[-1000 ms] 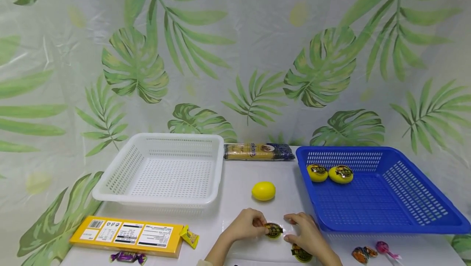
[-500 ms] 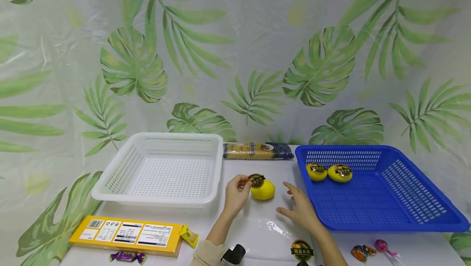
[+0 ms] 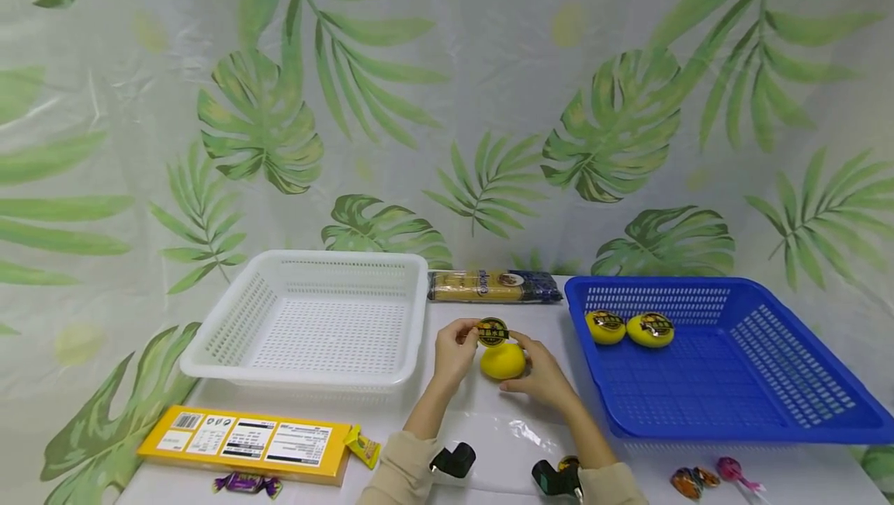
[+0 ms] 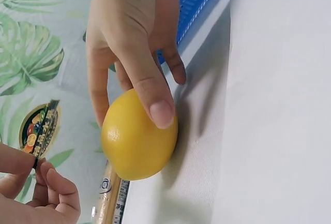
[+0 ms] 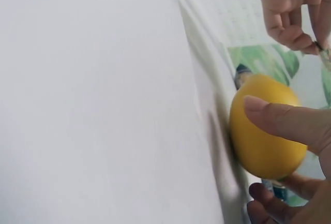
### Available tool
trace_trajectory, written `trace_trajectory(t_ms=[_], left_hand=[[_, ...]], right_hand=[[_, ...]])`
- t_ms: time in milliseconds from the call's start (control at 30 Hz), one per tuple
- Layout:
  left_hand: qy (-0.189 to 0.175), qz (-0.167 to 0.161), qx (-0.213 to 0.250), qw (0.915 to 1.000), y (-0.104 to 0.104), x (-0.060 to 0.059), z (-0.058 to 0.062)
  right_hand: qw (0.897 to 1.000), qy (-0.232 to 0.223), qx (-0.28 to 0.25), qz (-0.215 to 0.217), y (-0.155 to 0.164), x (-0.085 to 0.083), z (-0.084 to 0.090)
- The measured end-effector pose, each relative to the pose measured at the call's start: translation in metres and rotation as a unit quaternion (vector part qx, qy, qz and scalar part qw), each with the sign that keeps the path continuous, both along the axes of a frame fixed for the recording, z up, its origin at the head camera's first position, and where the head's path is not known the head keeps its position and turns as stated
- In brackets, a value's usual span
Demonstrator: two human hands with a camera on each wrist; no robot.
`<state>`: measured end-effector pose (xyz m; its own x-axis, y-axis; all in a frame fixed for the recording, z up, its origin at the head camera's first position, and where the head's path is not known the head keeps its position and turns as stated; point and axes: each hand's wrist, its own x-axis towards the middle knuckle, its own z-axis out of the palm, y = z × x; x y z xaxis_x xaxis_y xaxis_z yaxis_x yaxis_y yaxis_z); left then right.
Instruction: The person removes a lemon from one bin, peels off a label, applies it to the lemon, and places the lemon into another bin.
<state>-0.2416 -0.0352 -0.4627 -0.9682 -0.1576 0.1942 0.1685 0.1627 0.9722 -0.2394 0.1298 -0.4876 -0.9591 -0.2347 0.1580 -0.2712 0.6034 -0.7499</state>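
Note:
In the head view a yellow lemon (image 3: 503, 362) lies on the white table between the hands. My right hand (image 3: 546, 371) grips it from the right, and the left wrist view shows the thumb across the lemon (image 4: 138, 140). My left hand (image 3: 456, 351) pinches the edge of a round black-and-gold fruit sticker (image 3: 492, 331), held up just above and behind the lemon. From the left wrist the sticker (image 4: 39, 130) appears tilted, its printed face with fruit pictures showing. Another such sticker (image 3: 569, 461) lies at the front, mostly hidden by the right wrist's camera.
At right, a blue basket (image 3: 740, 357) holds two lemons with stickers (image 3: 649, 330). A white basket (image 3: 300, 378) stands at left, with a pasta packet (image 3: 494, 286) behind. Around the front lie a yellow box (image 3: 244, 443), wrapped candies (image 3: 247, 483) and a lollipop (image 3: 729, 468).
My left hand has picked the sticker up from the front of the table and brought it over the lemon. The right hand has moved forward and left and taken hold of the lemon.

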Motion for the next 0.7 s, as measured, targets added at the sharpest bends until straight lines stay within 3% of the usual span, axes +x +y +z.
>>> trace_trajectory(t_ms=[100,333,500,700], left_hand=[[-0.015,0.003,0.008,0.9999,0.001,-0.003,-0.001],[-0.028,0.047,0.025,0.9982,0.004,-0.006,-0.002],[-0.033,0.045,0.023,0.9982,0.005,-0.009,0.004],[-0.036,0.025,0.026,0.9987,0.006,-0.012,0.01]], right_hand=[[1.0,0.011,-0.008,0.01,-0.002,-0.005,-0.006],[0.999,0.012,-0.037,0.001,-0.003,-0.018,-0.015],[0.996,0.019,-0.086,-0.005,-0.002,-0.03,-0.01],[0.993,0.061,-0.097,-0.011,-0.005,-0.04,0.0]])
